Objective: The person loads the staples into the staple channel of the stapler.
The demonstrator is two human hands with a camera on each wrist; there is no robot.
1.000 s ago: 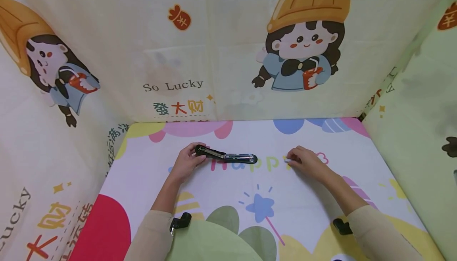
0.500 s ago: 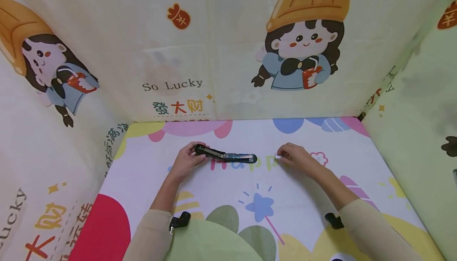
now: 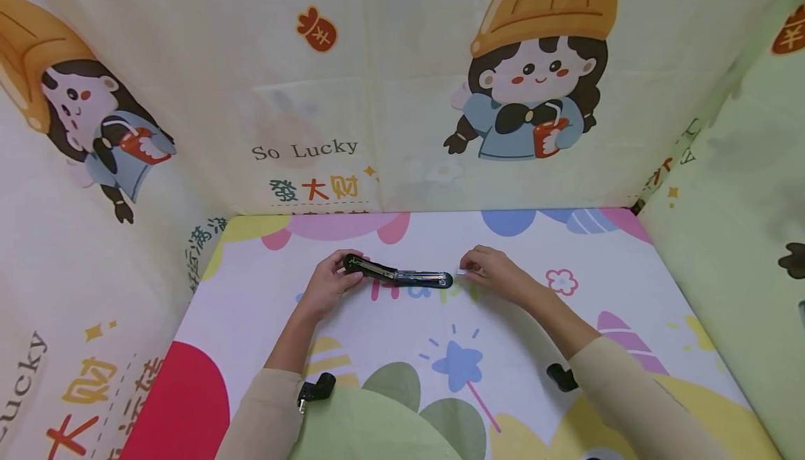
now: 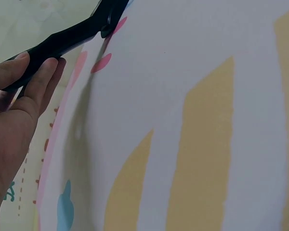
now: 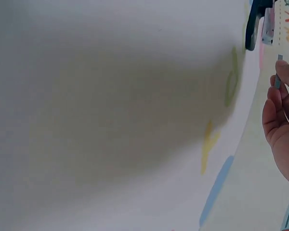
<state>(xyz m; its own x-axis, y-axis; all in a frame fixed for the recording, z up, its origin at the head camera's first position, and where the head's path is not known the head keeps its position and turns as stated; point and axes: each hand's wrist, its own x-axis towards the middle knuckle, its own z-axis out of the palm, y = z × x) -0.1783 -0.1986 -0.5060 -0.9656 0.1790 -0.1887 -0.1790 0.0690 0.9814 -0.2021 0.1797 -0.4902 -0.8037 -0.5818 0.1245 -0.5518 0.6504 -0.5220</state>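
A black stapler (image 3: 423, 279) is spread wide, its metal staple channel facing up in the head view. My left hand (image 3: 327, 284) grips its left arm between thumb and fingers; in the left wrist view the stapler's dark outer body (image 4: 62, 42) slants up from that hand (image 4: 20, 108). To the right of the stapler's far tip, my right hand (image 3: 493, 275) pinches a small silver-grey strip of staples (image 3: 462, 272). The right wrist view shows the staple strip (image 5: 278, 83) between thumb and fingertips, with the stapler's end (image 5: 254, 29) just beyond it.
A tabletop cover (image 3: 402, 334) printed with letters and shapes lies beneath both hands. Cartoon-printed cloth walls (image 3: 402, 96) enclose the back and sides. Black wrist devices (image 3: 317, 389) sit at both sleeves.
My right hand has moved left with the staple strip, from over the end of the printed word to close beside the stapler's tip. The left hand and the stapler have stayed in place.
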